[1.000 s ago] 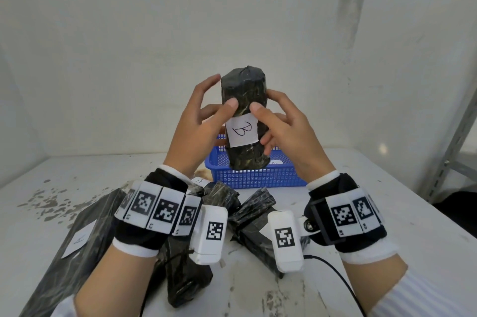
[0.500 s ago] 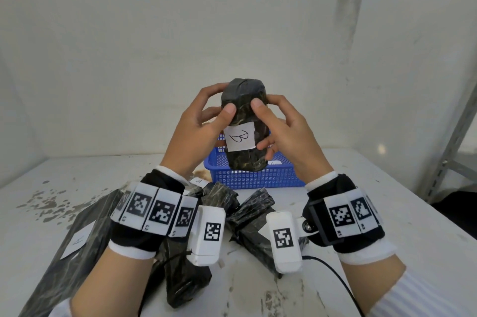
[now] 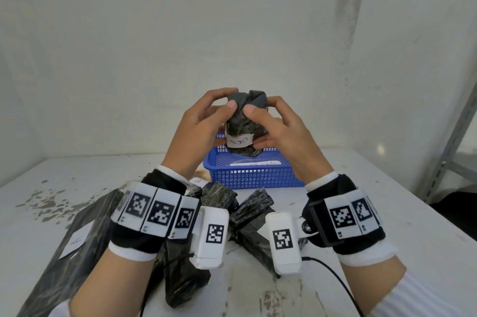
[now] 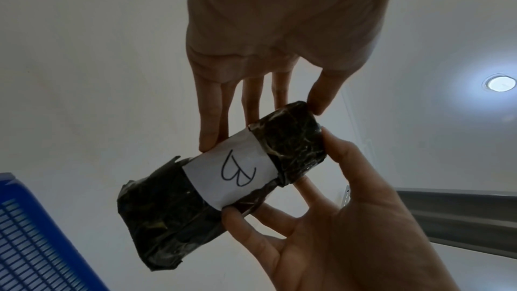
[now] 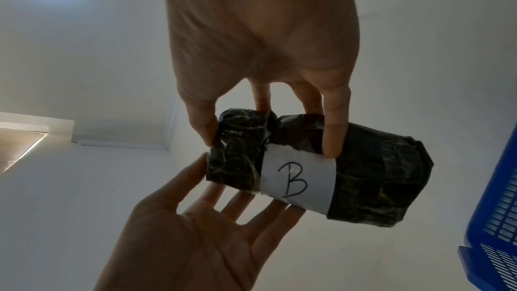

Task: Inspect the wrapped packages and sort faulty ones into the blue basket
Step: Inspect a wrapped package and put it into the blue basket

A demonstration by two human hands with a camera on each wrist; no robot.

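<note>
A black wrapped package (image 3: 245,123) with a white label marked B (image 3: 238,140) hangs in the air above the blue basket (image 3: 253,177). Both hands hold it. My left hand (image 3: 227,99) pinches its upper end with thumb and curled fingers. From the other side my right hand (image 3: 262,105) grips the same end, its lower fingers under the label. The left wrist view shows the package (image 4: 291,141) slanted, with fingertips on its end and sides. Its wrinkled wrap (image 5: 377,174) and the label B (image 5: 296,180) fill the right wrist view.
Several black wrapped packages (image 3: 247,213) lie heaped on the white table (image 3: 387,213) under my wrists. A large flat one with a label (image 3: 77,239) lies at the left. The basket holds a white label (image 3: 255,164). A metal shelf post (image 3: 454,141) stands at the right.
The package has come down toward the basket and its top has tipped toward me. Both thumbs have slid from the label up to its upper end.
</note>
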